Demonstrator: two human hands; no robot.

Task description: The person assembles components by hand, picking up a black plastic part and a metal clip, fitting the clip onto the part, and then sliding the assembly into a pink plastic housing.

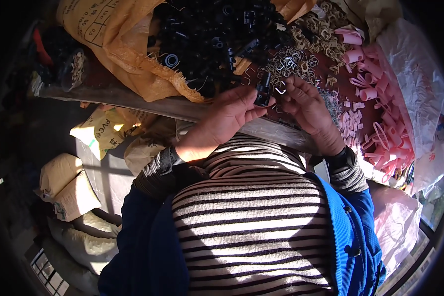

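Note:
My left hand (227, 114) is closed on a small black plastic fitting (263, 92), its narrow stem pointing up and away from me. Just to the right, my right hand (308, 104) pinches a bent metal clip (280, 91), a shiny hook shape at its fingertips. The clip and the fitting are close together but seem apart. Beyond my hands lies a heap of similar silver metal clips (290, 63). A large pile of black plastic fittings (207, 37) spreads out from an open orange woven sack (128, 64) at the far left.
Tan clips (325, 27) lie at the far right, beside pink plastic loops (387, 138) and small pink pieces (349, 123). The table's edge (148, 106) runs just under my wrists. Sacks (71, 190) stand at the lower left; clear plastic sheeting (419, 69) hangs at the right.

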